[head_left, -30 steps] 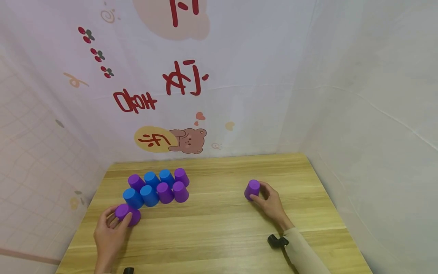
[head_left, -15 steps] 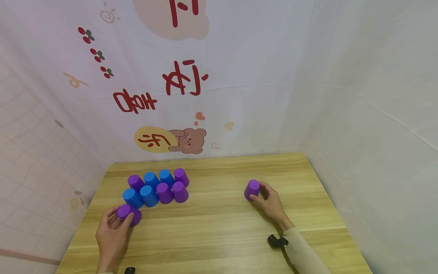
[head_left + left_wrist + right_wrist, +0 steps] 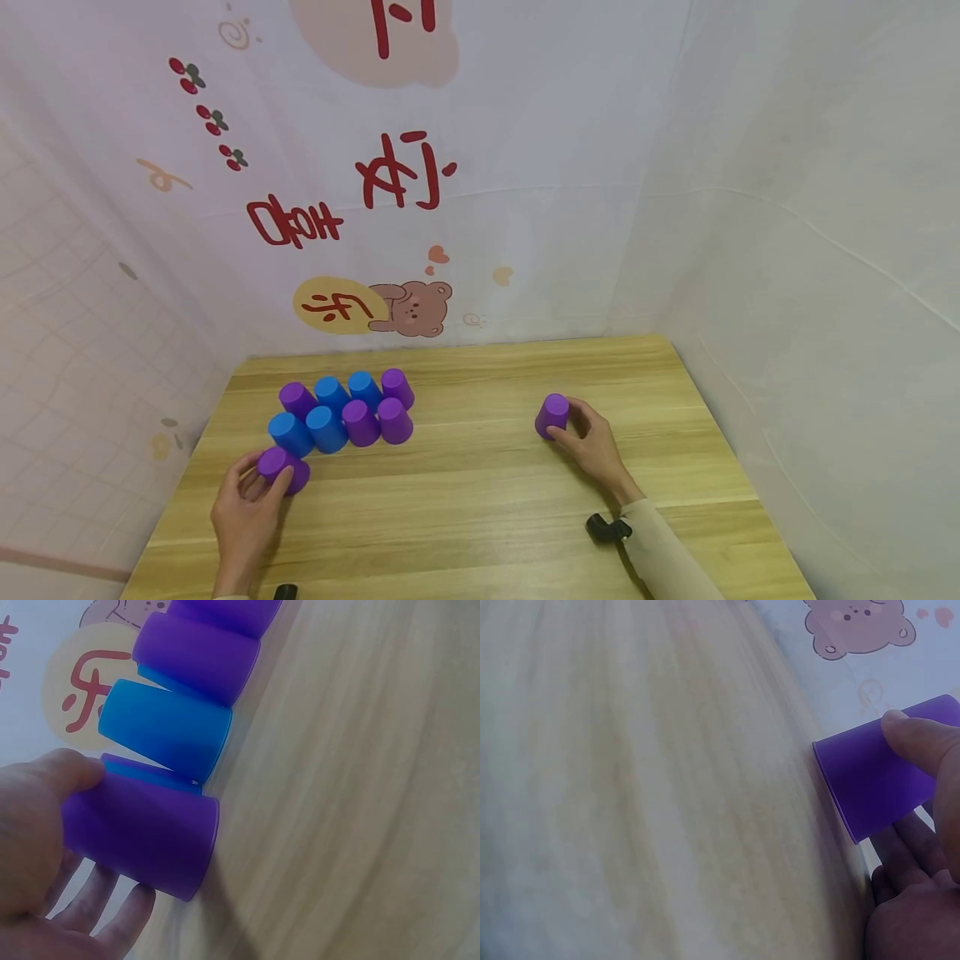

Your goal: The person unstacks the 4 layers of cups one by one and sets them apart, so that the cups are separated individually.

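Observation:
Two rows of upside-down purple and blue cups stand at the table's left in the head view. My left hand (image 3: 246, 512) grips a purple cup (image 3: 288, 473) just in front of the near row, close to the leftmost blue cup (image 3: 290, 434). In the left wrist view, thumb and fingers lie on opposite sides of that cup (image 3: 150, 832), which is upside down. Over on the right half, my right hand (image 3: 597, 450) holds another upside-down purple cup (image 3: 552, 417) between thumb and fingers. The right wrist view shows the thumb pressed on this cup's side (image 3: 877, 776).
The wooden table (image 3: 465, 517) carries all the cups, with bare wood between the two hands. White printed curtains (image 3: 540, 208) rise behind it and along both sides. A black fitting (image 3: 606, 529) sits by the right wrist, a similar one (image 3: 285, 592) near the left.
My left hand and its purple cup have shifted slightly to the right, mostly in the first half second. The right hand and its cup have stayed in place.

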`<action>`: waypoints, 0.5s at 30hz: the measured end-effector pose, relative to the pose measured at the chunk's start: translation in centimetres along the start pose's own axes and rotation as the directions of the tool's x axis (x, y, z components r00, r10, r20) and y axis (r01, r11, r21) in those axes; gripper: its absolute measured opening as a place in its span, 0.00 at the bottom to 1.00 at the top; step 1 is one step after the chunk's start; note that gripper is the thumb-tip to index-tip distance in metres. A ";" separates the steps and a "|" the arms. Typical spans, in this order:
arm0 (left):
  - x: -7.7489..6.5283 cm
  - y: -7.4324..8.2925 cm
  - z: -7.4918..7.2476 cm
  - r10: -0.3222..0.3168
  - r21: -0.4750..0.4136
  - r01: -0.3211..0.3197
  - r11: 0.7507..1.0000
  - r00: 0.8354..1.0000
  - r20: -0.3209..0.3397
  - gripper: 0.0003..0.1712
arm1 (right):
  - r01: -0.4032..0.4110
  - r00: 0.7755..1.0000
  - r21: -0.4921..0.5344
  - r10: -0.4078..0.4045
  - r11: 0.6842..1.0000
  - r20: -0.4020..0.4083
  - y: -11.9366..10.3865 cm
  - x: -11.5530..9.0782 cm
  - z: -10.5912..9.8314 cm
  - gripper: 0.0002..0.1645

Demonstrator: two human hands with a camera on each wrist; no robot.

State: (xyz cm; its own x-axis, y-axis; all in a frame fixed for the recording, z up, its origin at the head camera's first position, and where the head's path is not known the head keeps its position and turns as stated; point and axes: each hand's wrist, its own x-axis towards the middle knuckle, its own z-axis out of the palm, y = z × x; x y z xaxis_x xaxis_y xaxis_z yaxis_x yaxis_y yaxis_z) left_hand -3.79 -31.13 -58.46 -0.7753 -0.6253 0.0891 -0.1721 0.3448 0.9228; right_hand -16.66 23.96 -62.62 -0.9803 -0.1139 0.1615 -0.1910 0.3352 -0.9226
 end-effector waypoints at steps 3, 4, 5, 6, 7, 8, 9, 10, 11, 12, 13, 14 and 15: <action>0.0 0.0 0.0 0.000 0.013 0.000 1.000 1.000 0.003 0.35 | 0.006 1.000 0.003 -0.006 1.000 -0.002 0.0 0.0 0.0 0.36; 0.1 -0.1 -0.1 0.002 0.014 -0.002 1.000 1.000 0.006 0.35 | 0.006 1.000 0.004 -0.006 1.000 -0.002 0.0 0.0 0.0 0.36; 0.2 -0.2 -0.1 0.005 0.014 -0.005 1.000 1.000 0.009 0.35 | 0.007 1.000 0.005 -0.007 1.000 -0.002 0.0 0.0 0.0 0.36; 0.2 -0.2 -0.1 0.008 0.013 -0.008 1.000 1.000 0.012 0.36 | 0.006 1.000 0.004 -0.006 1.000 -0.003 0.0 -0.1 0.0 0.36; 0.3 -0.3 -0.2 0.012 0.012 -0.012 1.000 1.000 0.015 0.36 | 0.004 1.000 0.004 -0.004 1.000 -0.003 0.0 -0.1 0.0 0.36; 0.3 -0.3 -0.2 0.016 0.009 -0.016 1.000 1.000 0.017 0.36 | 0.002 1.000 0.004 -0.002 1.000 -0.003 0.0 -0.1 0.0 0.36; 0.3 -0.3 -0.2 0.018 0.005 -0.018 1.000 1.000 0.017 0.36 | 0.001 1.000 0.001 -0.001 1.000 -0.003 0.0 -0.1 0.1 0.36; 0.2 -0.3 -0.2 0.019 0.007 -0.019 1.000 1.000 0.015 0.36 | 0.001 1.000 -0.003 -0.001 1.000 -0.003 0.0 -0.1 0.1 0.36; 0.2 -0.2 -0.2 0.023 0.007 -0.023 1.000 1.000 0.014 0.36 | 0.000 1.000 -0.005 0.000 1.000 -0.003 -0.1 -0.1 0.1 0.36; 0.2 -0.2 -0.2 0.023 0.010 -0.023 1.000 1.000 0.011 0.35 | 0.000 1.000 -0.008 0.000 1.000 -0.003 -0.1 -0.1 0.1 0.36; 0.1 -0.1 -0.2 0.025 0.013 -0.025 1.000 1.000 0.009 0.35 | 0.001 1.000 -0.008 -0.001 1.000 -0.005 -0.1 -0.1 0.1 0.35; 0.0 0.0 -0.1 0.028 0.016 -0.028 0.999 1.000 0.008 0.35 | 0.002 1.000 -0.008 -0.002 1.000 -0.007 -0.1 -0.1 0.1 0.35; 0.0 0.0 -0.1 0.032 0.017 -0.032 0.999 0.999 0.007 0.35 | 0.004 1.000 -0.005 -0.004 1.000 -0.007 -0.2 -0.1 0.2 0.35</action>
State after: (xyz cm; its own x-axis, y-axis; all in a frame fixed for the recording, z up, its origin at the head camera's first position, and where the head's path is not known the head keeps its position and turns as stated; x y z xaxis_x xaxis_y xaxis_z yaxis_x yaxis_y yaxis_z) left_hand -3.75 -31.22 -58.38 -0.7844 -0.6094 0.1156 -0.1580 0.3766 0.9128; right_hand -16.55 23.76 -62.53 -0.9798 -0.1085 0.1679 -0.1953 0.3398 -0.9200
